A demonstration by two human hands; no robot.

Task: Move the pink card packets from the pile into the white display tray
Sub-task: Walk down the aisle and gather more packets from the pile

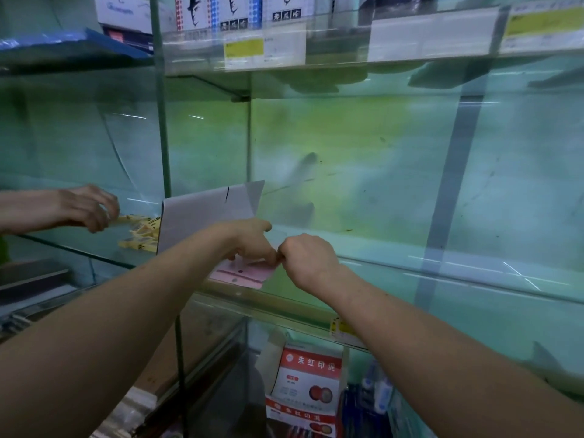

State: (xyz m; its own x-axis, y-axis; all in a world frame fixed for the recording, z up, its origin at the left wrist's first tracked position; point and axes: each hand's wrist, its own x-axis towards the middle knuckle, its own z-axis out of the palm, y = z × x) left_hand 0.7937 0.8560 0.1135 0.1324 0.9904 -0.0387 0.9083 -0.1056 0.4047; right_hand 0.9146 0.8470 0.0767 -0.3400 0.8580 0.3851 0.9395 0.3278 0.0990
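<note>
Both forearms (pixel 110 327) reach in from the near side and meet over the front of a glass shelf (pixel 410 273). The left hand (pixel 252 245) has its fingers (pixel 268 256) curled down and clamped on the pink card packets (pixel 245 275), which lie flat just beneath those fingers at the shelf's front edge. The right hand (pixel 308 260) is balled up beside it, its fingers (pixel 284 252) drawn together and, as far as I can see, nipping the packets' nearest corner. The white display tray (pixel 205 213) stands just behind the left fingers with its tall back panel tilted. The wrist hides its base, so I cannot tell whether the packets are already inside it. My worry is the edge. The packets sit close to the lip, and a loose pinch on slippery wrapping could send one sliding off to the lower shelf, where red-and-white boxes (pixel 308 371) stand. The light card tray could also tip or skid on bare glass if a knuckle nudges it. Well to the left of the fingers, another person's hand (pixel 85 207) works over yellow packets (pixel 140 235) on the neighbouring shelf. Above the fingers are printed boxes (pixel 196 12) and price labels (pixel 243 49), and a green-tinted wall shows through the glass.
</note>
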